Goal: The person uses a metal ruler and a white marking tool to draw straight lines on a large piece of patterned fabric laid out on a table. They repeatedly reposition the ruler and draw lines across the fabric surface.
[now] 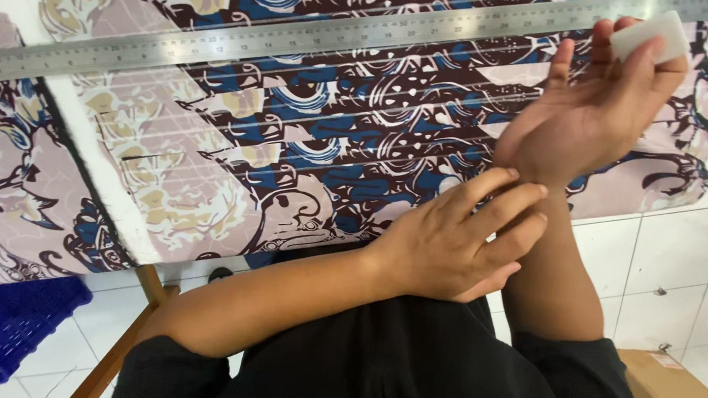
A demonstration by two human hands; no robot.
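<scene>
a white chalk block (652,33) is pinched in the raised right hand (587,117), above the steel ruler (300,36) lying lengthwise across the patterned fabric (291,134) near the table's far edge. the left hand (453,242), empty, fingers curled, is laid on the right wrist.

Even, bright light fills the view, with soft glare along the metal ruler (300,36). Below the ruler, faint shadows sit under the arms, and the raised right hand (587,117) looks slightly blurred.
</scene>
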